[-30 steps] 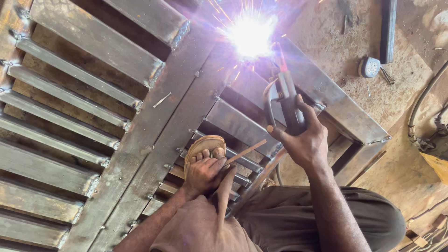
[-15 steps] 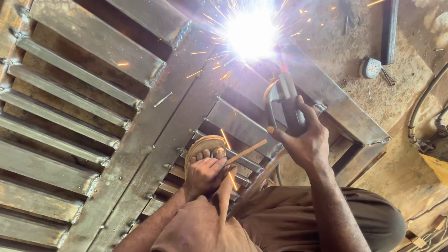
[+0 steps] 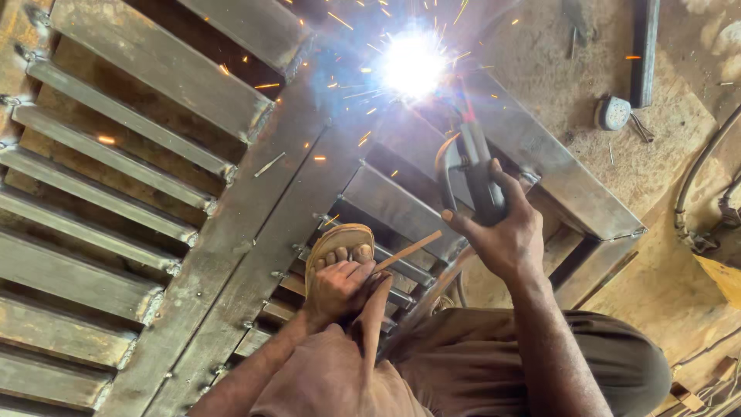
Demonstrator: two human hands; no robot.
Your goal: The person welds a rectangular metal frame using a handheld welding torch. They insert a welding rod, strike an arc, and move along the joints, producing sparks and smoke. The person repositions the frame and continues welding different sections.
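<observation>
1. A dark welding holder (image 3: 480, 181) is gripped in the right hand (image 3: 505, 232), with the fingers wrapped tight around its handle.
2. The holder's tip is pointed at the metal frame (image 3: 231, 224) on the floor, where a very bright white spark (image 3: 413, 63) is seen near the frame's far edge. It seems to be held at arm's length so the hand is kept away from the sparks.
3. A thin brown stick (image 3: 405, 251) is pinched in the fingers of the left hand (image 3: 340, 289), which is rested on a sandalled foot (image 3: 340, 247), likely for steadiness.
4. The foot is set on the frame's bars, perhaps to keep them down.
5. A small round grey thing (image 3: 615, 113) is seen on the floor past the frame's right edge. No labels or signs can be made out.
</observation>
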